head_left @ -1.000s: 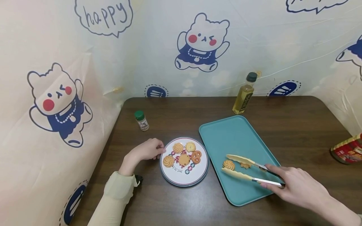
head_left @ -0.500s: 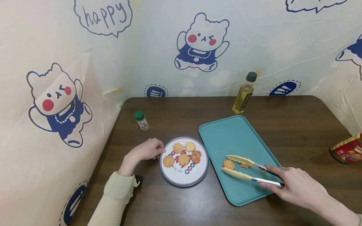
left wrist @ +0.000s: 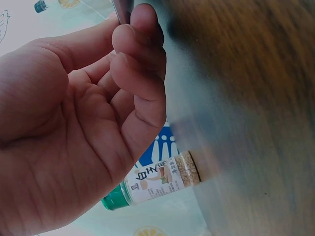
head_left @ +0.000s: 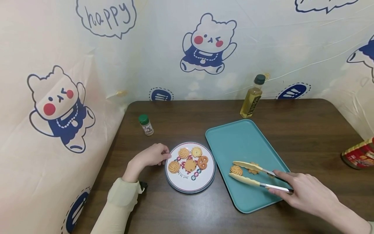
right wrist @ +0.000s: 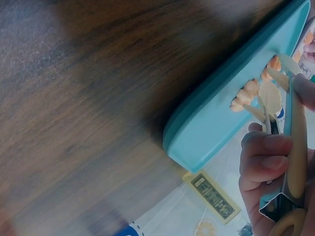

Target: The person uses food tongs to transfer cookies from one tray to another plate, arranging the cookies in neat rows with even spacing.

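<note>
My left hand (head_left: 153, 155) pinches the left rim of a white patterned plate (head_left: 188, 186) between thumb and fingers; the left wrist view shows the plate's edge (left wrist: 123, 11) in that pinch. Several biscuits lie on the plate, among them a pretzel-shaped one (head_left: 202, 162) and a round one (head_left: 190, 165). With my right hand (head_left: 306, 191) I hold food tongs (head_left: 245, 179) low over a teal tray (head_left: 233, 139). Their spread tips straddle a swirl biscuit (head_left: 236, 170). Further up between the arms, a second biscuit (head_left: 253, 168) is partly covered by the upper arm.
A small green-capped seasoning jar (head_left: 146, 125) stands behind my left hand. An oil bottle (head_left: 251, 99) is just beyond the tray's far edge. At the far right a red can (head_left: 359, 154) is cut off by the frame. A printed curtain (head_left: 163, 65) backs the table.
The tips of the tongs have drawn very slightly closer together around the swirl biscuit. My left hand and the plate have stayed in place.
</note>
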Motion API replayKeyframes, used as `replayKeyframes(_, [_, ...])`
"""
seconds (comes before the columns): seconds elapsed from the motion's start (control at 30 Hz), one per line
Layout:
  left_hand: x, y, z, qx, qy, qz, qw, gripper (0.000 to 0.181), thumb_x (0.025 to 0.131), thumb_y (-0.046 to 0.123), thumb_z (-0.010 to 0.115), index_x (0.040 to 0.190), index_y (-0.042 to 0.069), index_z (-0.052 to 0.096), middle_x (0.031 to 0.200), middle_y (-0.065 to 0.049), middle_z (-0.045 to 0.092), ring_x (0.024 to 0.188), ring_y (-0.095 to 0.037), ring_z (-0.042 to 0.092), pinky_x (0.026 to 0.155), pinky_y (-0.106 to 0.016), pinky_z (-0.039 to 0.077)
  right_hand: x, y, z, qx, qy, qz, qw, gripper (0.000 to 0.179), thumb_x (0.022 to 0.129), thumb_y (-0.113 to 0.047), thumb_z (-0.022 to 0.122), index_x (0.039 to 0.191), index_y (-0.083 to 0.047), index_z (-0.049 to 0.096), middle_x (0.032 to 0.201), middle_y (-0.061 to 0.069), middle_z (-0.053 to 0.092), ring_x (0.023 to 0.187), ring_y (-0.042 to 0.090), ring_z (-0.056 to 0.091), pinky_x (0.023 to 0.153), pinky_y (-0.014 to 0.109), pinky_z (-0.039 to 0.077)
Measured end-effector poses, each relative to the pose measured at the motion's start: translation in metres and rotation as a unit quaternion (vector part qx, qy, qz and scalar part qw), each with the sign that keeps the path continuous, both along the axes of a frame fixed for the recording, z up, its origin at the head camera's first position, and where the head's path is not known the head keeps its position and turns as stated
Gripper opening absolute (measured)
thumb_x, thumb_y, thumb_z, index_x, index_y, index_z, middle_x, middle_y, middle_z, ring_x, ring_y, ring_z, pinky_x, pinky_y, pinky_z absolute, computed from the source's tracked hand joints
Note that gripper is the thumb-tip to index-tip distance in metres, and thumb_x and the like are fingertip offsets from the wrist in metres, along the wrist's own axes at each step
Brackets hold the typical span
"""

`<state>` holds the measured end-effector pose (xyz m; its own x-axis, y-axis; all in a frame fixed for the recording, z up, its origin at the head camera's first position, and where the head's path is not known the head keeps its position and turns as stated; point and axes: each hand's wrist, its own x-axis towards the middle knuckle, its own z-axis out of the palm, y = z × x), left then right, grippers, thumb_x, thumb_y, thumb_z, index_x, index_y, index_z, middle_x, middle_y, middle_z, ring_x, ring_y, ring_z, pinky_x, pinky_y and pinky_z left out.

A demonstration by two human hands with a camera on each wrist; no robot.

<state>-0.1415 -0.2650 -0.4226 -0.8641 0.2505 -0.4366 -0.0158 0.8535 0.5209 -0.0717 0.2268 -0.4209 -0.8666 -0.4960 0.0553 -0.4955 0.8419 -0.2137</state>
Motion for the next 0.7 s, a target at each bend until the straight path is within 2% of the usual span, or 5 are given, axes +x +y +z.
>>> replayKeyframes(0.2, [-0.0007, -0.0005, -0.0013, 0.002, 0.001, -0.002, 1.0, 0.01, 0.098, 0.018, 0.066, 0.092, 0.01, 0.067, 0.07, -0.005, 0.06, 0.058, -0.018, 0.054, 0.061, -0.03, 0.046, 0.0, -0.0005, 0.0006, 0.003, -0.003, -0.006, 1.0, 0.065, 0.083, -0.062, 0.072, 0.119, -0.007, 0.071, 0.098, 0.009, 0.074, 0.068, 0.008, 0.061, 0.059, 0.041, 0.052])
replayKeyframes(0.43, [-0.0005, -0.0012, -0.0007, 0.003, 0.003, -0.004, 1.0, 0.009, 0.098, 0.017, 0.066, 0.092, 0.009, 0.067, 0.069, -0.005, 0.06, 0.058, -0.018, 0.054, 0.061, -0.03, 0.046, -0.0003, -0.0012, 0.0018, 0.006, -0.003, -0.007, 1.0, 0.064, 0.084, -0.061, 0.071, 0.119, -0.008, 0.071, 0.096, 0.007, 0.073, 0.063, 0.001, 0.05, 0.056, 0.037, 0.048])
replayKeyframes(0.7, [-0.0008, -0.0012, -0.0013, 0.002, 0.001, -0.004, 1.0, 0.01, 0.098, 0.017, 0.065, 0.093, 0.01, 0.067, 0.07, -0.005, 0.06, 0.058, -0.018, 0.054, 0.061, -0.03, 0.046, -0.0001, -0.0007, 0.0015, 0.001, 0.005, -0.004, 1.0, 0.063, 0.083, -0.059, 0.073, 0.119, -0.008, 0.071, 0.097, 0.008, 0.074, 0.064, 0.003, 0.054, 0.057, 0.038, 0.049])
